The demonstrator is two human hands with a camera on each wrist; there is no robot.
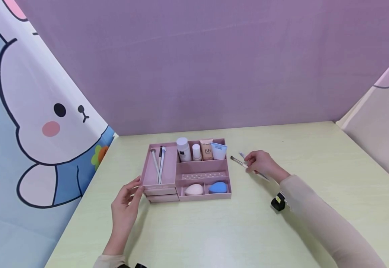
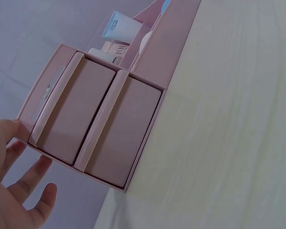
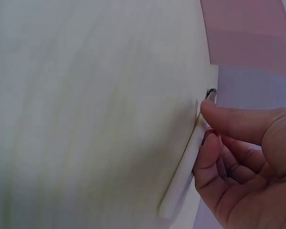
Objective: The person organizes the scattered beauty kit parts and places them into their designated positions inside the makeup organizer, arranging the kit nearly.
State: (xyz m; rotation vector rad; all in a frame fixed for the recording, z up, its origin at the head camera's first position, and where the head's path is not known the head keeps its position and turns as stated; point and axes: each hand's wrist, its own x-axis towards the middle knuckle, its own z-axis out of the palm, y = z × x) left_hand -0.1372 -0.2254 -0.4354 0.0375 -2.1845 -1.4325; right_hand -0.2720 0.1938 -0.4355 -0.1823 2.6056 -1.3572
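A pink makeup organizer (image 1: 202, 168) stands on the table. My left hand (image 1: 126, 204) holds its left front corner, with the thumb on the front face and the fingers at the side; in the left wrist view two drawers (image 2: 121, 131) show beside that hand. To the right of the organizer, my right hand (image 1: 262, 163) pinches a makeup brush (image 1: 238, 162) with dark bristles. A second slim brush (image 1: 242, 155) runs behind the same fingers; whether it is held too is hidden. In the right wrist view a pale handle (image 3: 178, 183) slants down from the fingertips, close to the tabletop.
Several makeup brushes (image 1: 160, 163) lie in the organizer's left tray. A white bottle (image 1: 183, 149), a smaller bottle (image 1: 196, 152), a BB tube (image 1: 206, 149) and a blue-white tube (image 1: 219, 151) stand at its back. A pale sponge (image 1: 194, 189) and a blue sponge (image 1: 218, 187) sit in front.
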